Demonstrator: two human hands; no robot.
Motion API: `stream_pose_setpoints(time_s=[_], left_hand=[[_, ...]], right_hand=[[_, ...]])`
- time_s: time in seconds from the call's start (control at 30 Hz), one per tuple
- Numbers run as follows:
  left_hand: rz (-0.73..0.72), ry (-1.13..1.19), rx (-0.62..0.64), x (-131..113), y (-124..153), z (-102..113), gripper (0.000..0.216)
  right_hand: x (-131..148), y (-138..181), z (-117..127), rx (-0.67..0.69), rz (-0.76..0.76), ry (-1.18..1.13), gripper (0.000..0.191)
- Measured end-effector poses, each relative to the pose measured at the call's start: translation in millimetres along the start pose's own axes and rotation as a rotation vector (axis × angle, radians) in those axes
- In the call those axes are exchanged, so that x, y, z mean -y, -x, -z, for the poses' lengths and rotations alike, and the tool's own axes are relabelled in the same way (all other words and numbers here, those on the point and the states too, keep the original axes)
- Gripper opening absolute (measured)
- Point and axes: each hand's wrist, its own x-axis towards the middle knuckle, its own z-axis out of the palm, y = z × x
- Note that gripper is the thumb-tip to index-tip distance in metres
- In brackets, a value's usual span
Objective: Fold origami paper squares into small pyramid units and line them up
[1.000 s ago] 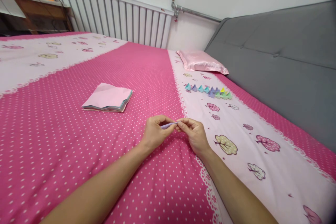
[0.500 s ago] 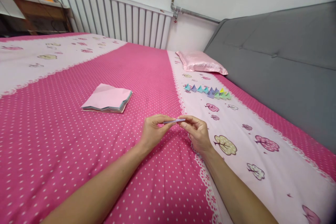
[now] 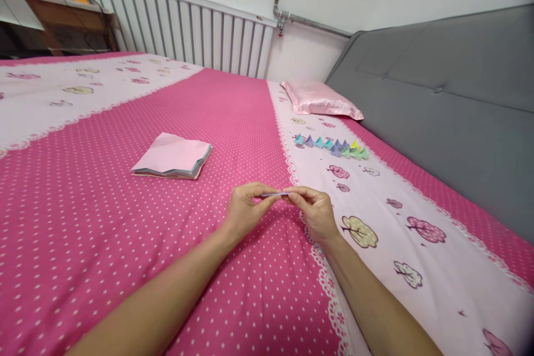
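Both my hands pinch one small piece of folded purple paper (image 3: 275, 194), seen nearly edge-on above the bed. My left hand (image 3: 249, 207) has its thumb and fingers closed on the left end. The right end lies between the thumb and fingers of my right hand (image 3: 312, 207). The fingertips almost meet and hide much of the paper. Beyond my left hand lies a stack of square paper sheets (image 3: 173, 154), pink on top. Past my right hand sit several small folded paper pieces (image 3: 331, 146) in blue, purple, green and yellow.
A pink dotted bedspread (image 3: 233, 117) with white tree-print bands covers the bed. A pink pillow (image 3: 319, 99) lies against the grey headboard (image 3: 438, 72) at right. A white radiator (image 3: 179, 22) lines the back wall; a wooden desk (image 3: 67, 14) stands far left.
The purple paper now shows flatter, more edge-on, and the right fingers cover more of its end. Both hands remain in nearly the same place. The view has shifted very slightly.
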Motion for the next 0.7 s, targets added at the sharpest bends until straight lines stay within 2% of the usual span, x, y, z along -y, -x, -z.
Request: stream_pose_setpoints(time_s=[0.17, 0.37, 0.57, 0.7], left_hand=[[0.091, 0.005, 0.061, -2.9, 0.7, -0.6, 0.018], [0.122, 0.025, 0.098, -0.2, 1.2, -2.8, 0.018], [0.180, 0.141, 0.081, 3.7, 0.9, -6.4, 0.019], [0.204, 0.137, 0.088, 4.9, 1.0, -7.0, 0.015]], right_hand=[[6.5, 3.9, -1.3, 0.045, 0.112, 0.152, 0.009], [10.3, 5.9, -3.0, 0.002, 0.243, 0.396, 0.007], [9.2, 4.7, -2.8, 0.001, 0.243, 0.433, 0.007], [9.5, 5.5, -3.4, 0.020, 0.237, 0.456, 0.006]])
